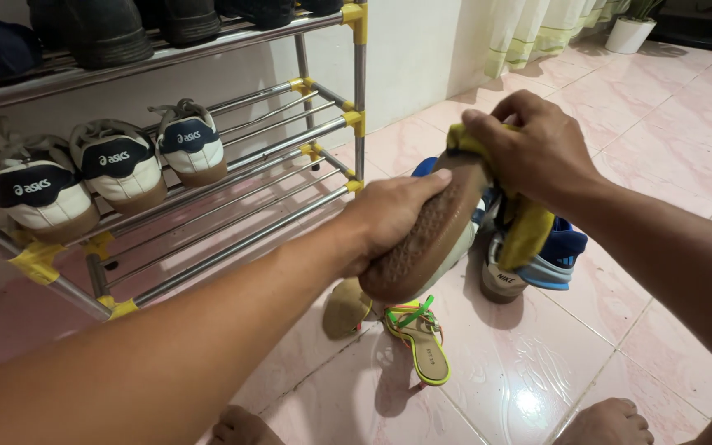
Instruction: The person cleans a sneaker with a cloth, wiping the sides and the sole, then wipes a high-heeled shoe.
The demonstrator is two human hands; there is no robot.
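My left hand (385, 216) grips a shoe (428, 239) turned sole-up, its brown rubber sole facing me. My right hand (529, 148) presses a yellow cloth (529, 227) against the shoe's toe end; the cloth hangs down on the right side. Both hands are held above the pink tiled floor, to the right of a metal shoe rack (290, 169).
Three white sneakers with dark heel patches (113, 169) sit on the rack's middle shelf, dark shoes (100, 33) on the top shelf. On the floor lie a green-and-yellow sandal (422, 338), a tan shoe (346, 309), a blue-and-white sneaker (550, 259). My bare feet (607, 422) show at the bottom.
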